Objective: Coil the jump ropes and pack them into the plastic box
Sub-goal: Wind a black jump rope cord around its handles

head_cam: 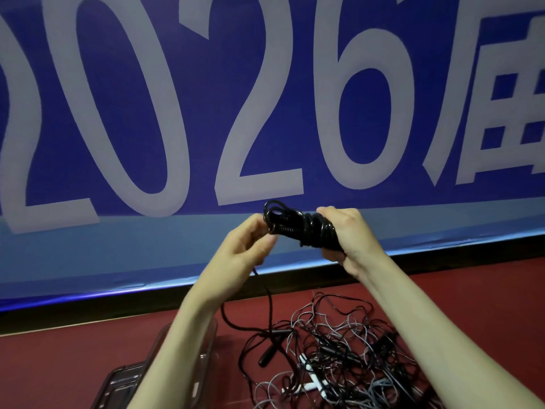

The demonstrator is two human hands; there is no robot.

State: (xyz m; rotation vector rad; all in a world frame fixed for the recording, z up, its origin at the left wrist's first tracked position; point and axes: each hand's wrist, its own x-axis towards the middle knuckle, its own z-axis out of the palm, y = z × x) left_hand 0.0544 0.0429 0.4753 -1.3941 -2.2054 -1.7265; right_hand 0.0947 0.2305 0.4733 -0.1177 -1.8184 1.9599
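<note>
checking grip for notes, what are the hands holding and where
Right hand grips the coiled black jump rope around its wound middle; left hand pinches its looped end.

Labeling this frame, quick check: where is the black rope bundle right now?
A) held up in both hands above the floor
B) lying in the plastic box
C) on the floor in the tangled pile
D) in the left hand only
A: the coiled black rope is gripped by the right hand and pinched at its end by the left hand, raised well above the plastic box and the tangled pile on the floor.
</note>
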